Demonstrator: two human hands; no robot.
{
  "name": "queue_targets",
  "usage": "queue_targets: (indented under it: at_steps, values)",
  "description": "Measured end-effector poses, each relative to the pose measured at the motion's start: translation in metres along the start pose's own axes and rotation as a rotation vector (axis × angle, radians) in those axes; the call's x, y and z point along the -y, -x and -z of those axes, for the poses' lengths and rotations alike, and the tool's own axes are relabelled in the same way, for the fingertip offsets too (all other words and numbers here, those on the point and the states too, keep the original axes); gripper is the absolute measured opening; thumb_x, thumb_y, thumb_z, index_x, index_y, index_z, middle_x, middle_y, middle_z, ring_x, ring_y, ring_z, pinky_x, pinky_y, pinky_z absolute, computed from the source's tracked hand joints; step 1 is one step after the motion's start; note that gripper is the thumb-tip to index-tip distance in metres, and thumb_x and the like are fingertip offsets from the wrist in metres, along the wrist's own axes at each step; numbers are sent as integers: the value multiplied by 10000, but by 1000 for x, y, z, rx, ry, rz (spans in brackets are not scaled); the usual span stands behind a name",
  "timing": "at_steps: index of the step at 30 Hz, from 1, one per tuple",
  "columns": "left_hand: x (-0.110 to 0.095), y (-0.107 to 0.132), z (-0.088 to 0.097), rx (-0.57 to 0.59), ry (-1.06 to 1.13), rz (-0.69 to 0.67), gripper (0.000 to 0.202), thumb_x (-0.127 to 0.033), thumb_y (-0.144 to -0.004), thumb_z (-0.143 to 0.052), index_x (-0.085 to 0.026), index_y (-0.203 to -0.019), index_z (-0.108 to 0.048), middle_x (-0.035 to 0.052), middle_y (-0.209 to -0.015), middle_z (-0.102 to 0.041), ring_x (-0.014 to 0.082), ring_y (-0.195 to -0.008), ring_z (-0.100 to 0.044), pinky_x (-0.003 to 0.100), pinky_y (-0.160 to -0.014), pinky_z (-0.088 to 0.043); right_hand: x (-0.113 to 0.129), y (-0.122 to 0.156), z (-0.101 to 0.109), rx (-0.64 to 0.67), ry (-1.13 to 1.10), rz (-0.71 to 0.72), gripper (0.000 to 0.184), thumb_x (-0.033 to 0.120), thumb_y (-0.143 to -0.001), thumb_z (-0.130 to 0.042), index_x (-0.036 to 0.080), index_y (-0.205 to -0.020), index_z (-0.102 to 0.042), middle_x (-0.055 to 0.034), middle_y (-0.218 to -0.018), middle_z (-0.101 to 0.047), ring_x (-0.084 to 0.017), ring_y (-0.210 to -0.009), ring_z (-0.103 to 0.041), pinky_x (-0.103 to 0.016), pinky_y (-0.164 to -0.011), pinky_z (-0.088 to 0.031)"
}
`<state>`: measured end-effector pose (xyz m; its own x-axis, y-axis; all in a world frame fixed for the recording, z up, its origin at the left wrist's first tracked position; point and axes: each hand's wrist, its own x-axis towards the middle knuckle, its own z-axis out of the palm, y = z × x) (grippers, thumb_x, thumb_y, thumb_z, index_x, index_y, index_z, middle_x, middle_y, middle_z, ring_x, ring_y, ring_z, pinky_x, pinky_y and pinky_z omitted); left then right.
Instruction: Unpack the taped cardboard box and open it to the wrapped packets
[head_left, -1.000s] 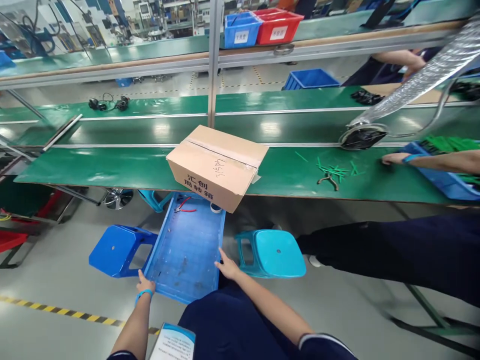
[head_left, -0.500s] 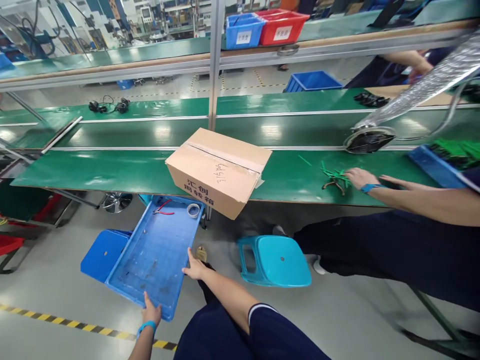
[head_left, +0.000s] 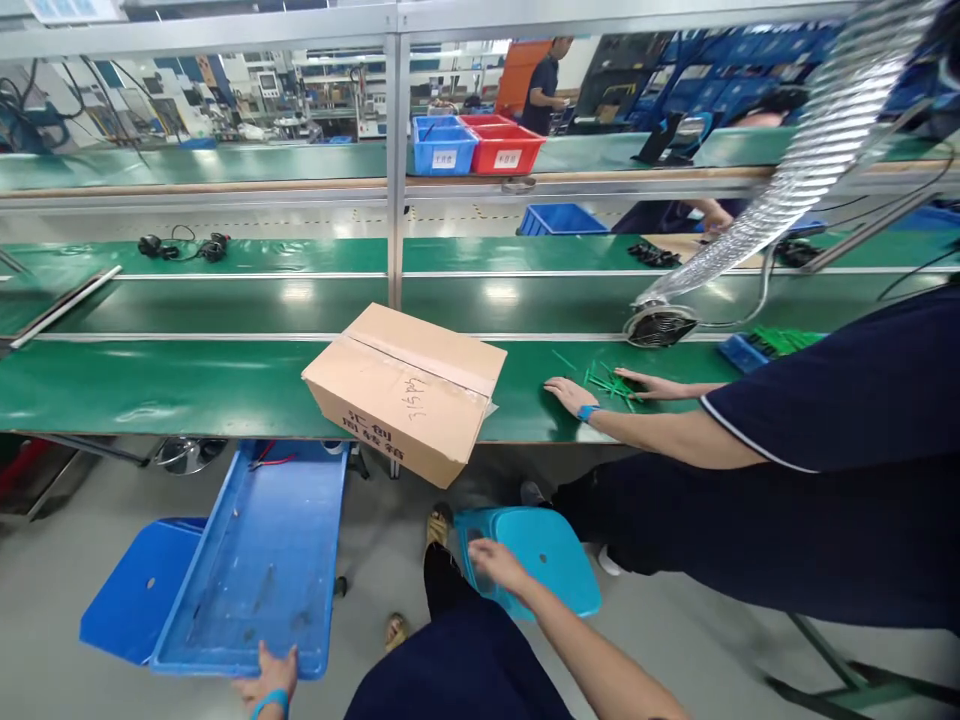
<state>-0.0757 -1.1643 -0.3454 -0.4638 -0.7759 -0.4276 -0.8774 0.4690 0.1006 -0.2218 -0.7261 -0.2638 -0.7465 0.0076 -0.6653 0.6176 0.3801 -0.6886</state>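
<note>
My left hand [head_left: 268, 678] grips the near rim of a shallow blue plastic tray [head_left: 247, 662], thumb over the edge. Inside the tray lie red-handled pliers [head_left: 271, 461] and a tape roll [head_left: 333, 447], the roll partly cut off by the bench edge. Slightly blurred, my right hand [head_left: 499, 565] hangs over the left side of a turquoise stool [head_left: 555, 560], away from the tray, with its fingers loosely apart and nothing visible in them. A taped cardboard box [head_left: 405, 385] rests on the green bench [head_left: 187, 385], its corner overhanging the front edge.
A blue stool [head_left: 139, 590] stands left of the tray. At right, a co-worker's hands [head_left: 574, 395] are by green strips [head_left: 611, 385] on the bench. A silver duct [head_left: 795, 150] hangs above. Blue [head_left: 442, 158] and red bins [head_left: 508, 158] sit on the upper shelf.
My right hand has let go of the tray's side and moved right, over the turquoise stool. My left hand stays on the tray's near end. The view has tilted up.
</note>
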Motion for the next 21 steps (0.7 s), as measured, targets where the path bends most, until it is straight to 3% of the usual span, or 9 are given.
queue_targets:
  at_steps: [2, 3, 5, 7, 10, 12, 14, 17, 21]
  values:
    - [-42, 14, 25, -87, 179, 44, 806, -565, -884, -416, -91, -1535, -380, 324, -1588, -293, 501, -1465, -320, 715, -1063, -395, 8, -13, 48, -149, -160, 36, 480, 569, -745, -630, 176, -1005, -720, -142, -1071, -732, -284, -972, -700, -402, -858, -545]
    - [-71, 22, 41, -131, 274, -49, 791, -594, -892, -412, -114, -1521, -412, 314, -1622, -213, 497, -1493, -263, 709, -1084, -377, 16, -24, 70, -212, -243, 58, 528, 604, -763, -593, 180, -1053, -711, -142, -1104, -728, -277, -988, -700, -397, -864, -540]
    - [-139, 43, 76, -182, 420, -350, 740, -584, -952, -355, -101, -1509, -423, 301, -1627, -211, 438, -1534, -207, 645, -1158, -335, 39, -53, 108, -318, -408, 103, 592, 634, -807, -518, 187, -1159, -681, -141, -1177, -711, -260, -1053, -691, -370, -868, -533]
    - [-214, 72, 110, -307, 491, -696, 647, -488, -1000, -359, -137, -1543, -360, 258, -1633, -245, 367, -1554, -195, 621, -1196, -293, 67, -90, 138, -406, -552, 136, 581, 608, -847, -470, 188, -1201, -658, -142, -1239, -690, -245, -1141, -664, -343, -881, -523]
    - [-319, 123, 150, -484, 347, -1137, 595, -368, -1001, -448, -231, -1567, -327, 185, -1651, -263, 348, -1572, -120, 665, -1205, -222, 110, -149, 170, -470, -714, 158, 482, 518, -888, -461, 179, -1162, -666, -149, -1267, -677, -240, -1193, -641, -341, -896, -518]
    - [-373, 157, 164, -497, 189, -1332, 628, -405, -981, -504, -244, -1566, -343, 171, -1657, -268, 371, -1568, -118, 668, -1203, -207, 136, -185, 187, -463, -799, 167, 406, 471, -898, -483, 178, -1095, -683, -152, -1226, -694, -243, -1140, -669, -348, -871, -532]
    - [-411, 180, 168, -460, 45, -1475, 686, -498, -943, -560, -262, -1559, -371, 158, -1658, -278, 405, -1552, -154, 662, -1195, -208, 156, -216, 201, -458, -870, 179, 352, 448, -902, -503, 181, -1039, -687, -146, -1164, -716, -233, -1055, -701, -341, -833, -547]
    - [-439, 193, 165, -388, -107, -1585, 755, -569, -885, -622, -292, -1550, -395, 141, -1649, -308, 433, -1526, -213, 648, -1181, -227, 177, -249, 205, -530, -938, 184, 342, 445, -904, -515, 176, -1046, -671, -137, -1117, -724, -205, -988, -713, -315, -818, -547]
    - [-447, 187, 166, -308, -204, -1586, 740, -507, -885, -629, -254, -1542, -403, 143, -1643, -319, 390, -1532, -224, 602, -1185, -259, 187, -265, 164, -662, -953, 178, 471, 504, -881, -543, 128, -1144, -651, -163, -1166, -703, -215, -1031, -688, -336, -912, -525]
